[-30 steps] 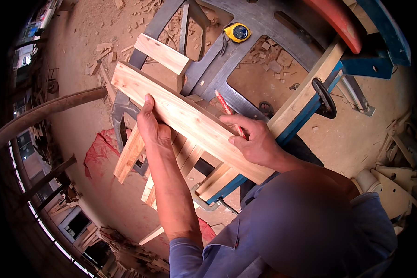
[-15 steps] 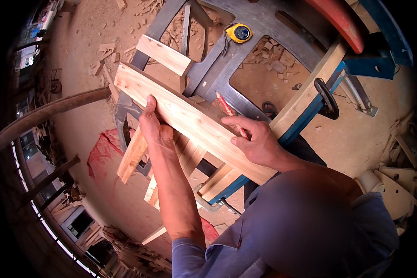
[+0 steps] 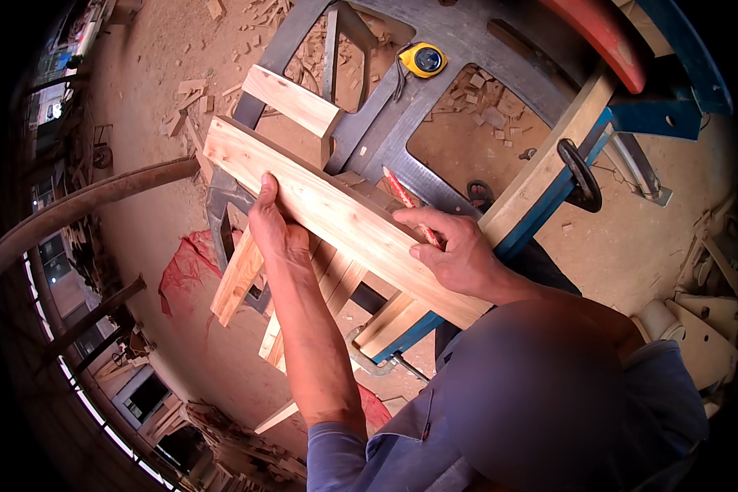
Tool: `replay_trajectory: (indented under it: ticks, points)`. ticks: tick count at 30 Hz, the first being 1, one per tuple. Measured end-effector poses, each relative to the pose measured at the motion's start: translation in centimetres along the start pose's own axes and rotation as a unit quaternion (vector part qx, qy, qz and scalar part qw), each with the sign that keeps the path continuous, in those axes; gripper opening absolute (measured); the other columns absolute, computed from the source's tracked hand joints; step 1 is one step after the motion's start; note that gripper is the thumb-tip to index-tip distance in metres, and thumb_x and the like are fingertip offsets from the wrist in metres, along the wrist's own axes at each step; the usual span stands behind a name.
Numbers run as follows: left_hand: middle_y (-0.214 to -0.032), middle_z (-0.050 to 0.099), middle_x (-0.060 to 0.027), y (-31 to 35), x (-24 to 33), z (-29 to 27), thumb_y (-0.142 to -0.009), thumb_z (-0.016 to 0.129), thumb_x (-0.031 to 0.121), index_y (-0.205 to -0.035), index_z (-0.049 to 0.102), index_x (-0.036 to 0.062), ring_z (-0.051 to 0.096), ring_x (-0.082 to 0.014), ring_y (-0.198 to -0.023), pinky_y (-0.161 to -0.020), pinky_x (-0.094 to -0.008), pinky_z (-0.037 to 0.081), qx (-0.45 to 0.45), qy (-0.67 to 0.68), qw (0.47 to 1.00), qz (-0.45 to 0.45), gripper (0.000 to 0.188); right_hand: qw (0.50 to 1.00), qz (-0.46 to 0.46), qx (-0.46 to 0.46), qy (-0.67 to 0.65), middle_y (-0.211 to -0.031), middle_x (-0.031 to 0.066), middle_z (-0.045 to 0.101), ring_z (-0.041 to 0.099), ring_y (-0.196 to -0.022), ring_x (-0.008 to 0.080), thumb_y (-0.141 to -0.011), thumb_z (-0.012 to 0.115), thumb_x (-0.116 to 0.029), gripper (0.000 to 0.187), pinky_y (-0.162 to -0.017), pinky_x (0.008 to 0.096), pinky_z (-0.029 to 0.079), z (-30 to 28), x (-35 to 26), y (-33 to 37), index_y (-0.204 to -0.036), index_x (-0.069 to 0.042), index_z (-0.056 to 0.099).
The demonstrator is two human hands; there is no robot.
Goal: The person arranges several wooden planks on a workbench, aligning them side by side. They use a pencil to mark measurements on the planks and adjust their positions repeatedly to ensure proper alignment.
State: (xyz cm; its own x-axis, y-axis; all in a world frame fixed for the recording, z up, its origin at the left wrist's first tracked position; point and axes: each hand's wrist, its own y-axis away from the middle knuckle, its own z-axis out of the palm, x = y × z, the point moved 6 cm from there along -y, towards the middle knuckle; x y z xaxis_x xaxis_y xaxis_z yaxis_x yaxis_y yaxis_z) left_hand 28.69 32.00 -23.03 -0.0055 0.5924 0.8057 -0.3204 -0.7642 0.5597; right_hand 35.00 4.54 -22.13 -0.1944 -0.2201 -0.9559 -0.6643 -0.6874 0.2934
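Note:
A long pale wooden board (image 3: 344,217) slants across the middle, from upper left down to my chest. My left hand (image 3: 275,223) grips its near edge, thumb on the top face and fingers hidden beneath. Over the board's lower right part, my right hand (image 3: 455,250) holds a red-and-white pencil (image 3: 400,190), its tip pointing up and left, with the fingers at the board's far edge. A shorter wooden piece (image 3: 291,100) lies just beyond the board. More wooden strips (image 3: 332,279) show underneath, partly covered by my left forearm.
A yellow tape measure (image 3: 423,60) rests on the grey metal machine frame (image 3: 377,107). To the right runs a blue beam topped with wood (image 3: 541,176), with a black handle (image 3: 580,175). Wood scraps (image 3: 492,102) litter the floor; a red cloth (image 3: 190,266) lies at left.
The whole view has shifted very slightly. Both hands, the board and the pencil keep the same places relative to each other.

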Motion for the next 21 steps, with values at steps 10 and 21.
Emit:
replay_trajectory:
  ticks: [10, 21]
  points:
    - [-0.130, 0.067, -0.0160, 0.1, 0.2, -0.1, -0.101, 0.067, 0.016, -0.136, 0.056, -0.0061, 0.066, -0.0295, -0.118, -0.109, -0.0408, 0.050, -0.011, -0.053, 0.998, 0.028, 0.043, 1.000, -0.008, 0.011, 0.002, -0.097, 0.0154, 0.073, 0.055, -0.069, 0.0182, -0.085, 0.074, -0.001, 0.048, -0.069, 0.0335, 0.050, -0.1, 0.0, 0.0, -0.133, -0.006, 0.067]
    - [-0.157, 0.045, -0.0286, 13.9, -2.4, 2.1, -0.091, 0.074, 0.016, -0.141, 0.052, -0.0092, 0.040, -0.0464, -0.147, -0.123, -0.0562, 0.027, -0.117, -0.604, 0.648, 0.448, 0.060, 1.000, 0.011, 0.003, -0.006, -0.120, 0.0135, 0.075, 0.062, -0.077, 0.0201, -0.086, 0.073, -0.002, 0.049, -0.076, 0.0337, 0.053, 0.0, 0.5, 0.0, -0.135, -0.005, 0.066]
